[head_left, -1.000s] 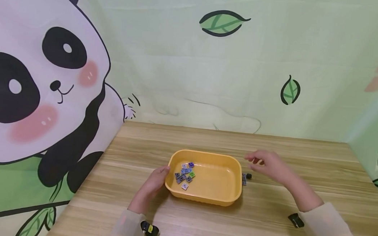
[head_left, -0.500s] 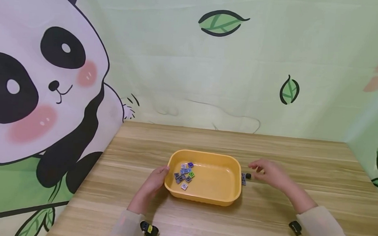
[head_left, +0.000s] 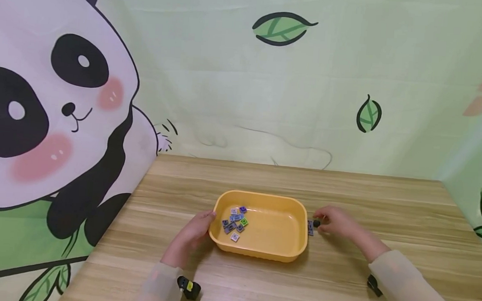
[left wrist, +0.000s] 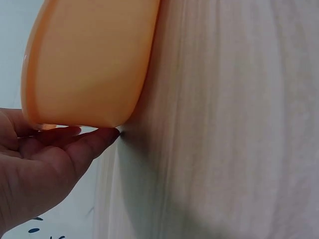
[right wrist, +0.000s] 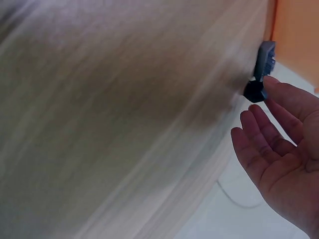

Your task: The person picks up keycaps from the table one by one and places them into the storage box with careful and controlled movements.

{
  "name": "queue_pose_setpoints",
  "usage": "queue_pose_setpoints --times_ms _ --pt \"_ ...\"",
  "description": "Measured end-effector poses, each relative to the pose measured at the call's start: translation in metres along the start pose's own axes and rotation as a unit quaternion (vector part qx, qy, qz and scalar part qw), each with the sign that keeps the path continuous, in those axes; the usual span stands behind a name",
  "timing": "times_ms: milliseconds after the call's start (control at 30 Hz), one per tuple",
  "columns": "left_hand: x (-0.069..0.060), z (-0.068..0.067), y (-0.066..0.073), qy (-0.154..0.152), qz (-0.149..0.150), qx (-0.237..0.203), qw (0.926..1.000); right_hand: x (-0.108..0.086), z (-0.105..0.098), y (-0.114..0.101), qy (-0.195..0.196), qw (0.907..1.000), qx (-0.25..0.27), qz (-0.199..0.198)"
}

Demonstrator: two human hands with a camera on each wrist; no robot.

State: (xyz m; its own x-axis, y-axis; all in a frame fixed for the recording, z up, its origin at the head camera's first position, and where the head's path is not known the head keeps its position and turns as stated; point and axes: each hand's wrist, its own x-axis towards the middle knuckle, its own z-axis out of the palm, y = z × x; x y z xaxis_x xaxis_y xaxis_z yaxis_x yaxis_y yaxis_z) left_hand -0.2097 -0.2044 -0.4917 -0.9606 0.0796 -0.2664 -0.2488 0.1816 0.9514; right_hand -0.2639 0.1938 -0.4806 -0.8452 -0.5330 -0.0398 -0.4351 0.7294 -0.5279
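Note:
My left hand (head_left: 194,230) holds the left end of a yellow plastic tray (head_left: 276,254), its thumb at the rim. In the left wrist view, fingertips (left wrist: 107,137) lie against the tray's outer wall. Several small building-block pieces, blue, grey, white and one green piece (head_left: 243,222), lie in the tray's left half. Just right of the tray, my right hand (head_left: 336,221) has thumb and index finger at a small black block (head_left: 316,223), pinching it. That block sits beside a flat grey-blue studded piece (right wrist: 265,60) on the table. The other right fingers spread loosely in the right wrist view.
The wood-grain table (head_left: 257,289) backs onto a pale green cloth (head_left: 212,75) with a printed panda and leaves. A black block with a yellow mark (head_left: 190,287) stands by the left sleeve. Another black piece (head_left: 374,285) lies partly behind the right sleeve.
My right hand has come down and slightly left onto the small black block, its finger and thumb closing round it. The left hand and the tray have stayed in place.

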Motion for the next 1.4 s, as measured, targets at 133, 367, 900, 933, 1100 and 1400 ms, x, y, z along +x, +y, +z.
queue_pose_setpoints --times_ms 133,367,900,933,1100,1400 --pt "0.001 -0.002 0.003 -0.007 -0.011 0.0 0.9999 0.002 0.002 -0.001 -0.005 1.0 -0.003 -0.001" --pt "0.002 -0.003 0.004 -0.012 -0.019 -0.001 0.9998 0.003 0.003 -0.002 -0.002 0.9999 -0.004 -0.013" --pt "0.001 -0.003 -0.001 -0.028 0.007 -0.023 0.9993 0.006 0.0 0.004 0.004 0.9998 -0.019 -0.004" --pt "0.001 -0.003 -0.002 -0.029 0.008 -0.024 0.9993 0.006 -0.002 0.004 0.006 0.9998 -0.019 -0.003" --pt "0.001 -0.004 -0.004 -0.032 0.007 -0.025 0.9992 0.004 -0.012 0.002 0.016 0.9996 -0.022 -0.003" --pt "0.002 -0.003 -0.004 -0.028 0.003 -0.021 0.9994 0.001 -0.043 -0.008 0.035 0.999 -0.019 -0.022"
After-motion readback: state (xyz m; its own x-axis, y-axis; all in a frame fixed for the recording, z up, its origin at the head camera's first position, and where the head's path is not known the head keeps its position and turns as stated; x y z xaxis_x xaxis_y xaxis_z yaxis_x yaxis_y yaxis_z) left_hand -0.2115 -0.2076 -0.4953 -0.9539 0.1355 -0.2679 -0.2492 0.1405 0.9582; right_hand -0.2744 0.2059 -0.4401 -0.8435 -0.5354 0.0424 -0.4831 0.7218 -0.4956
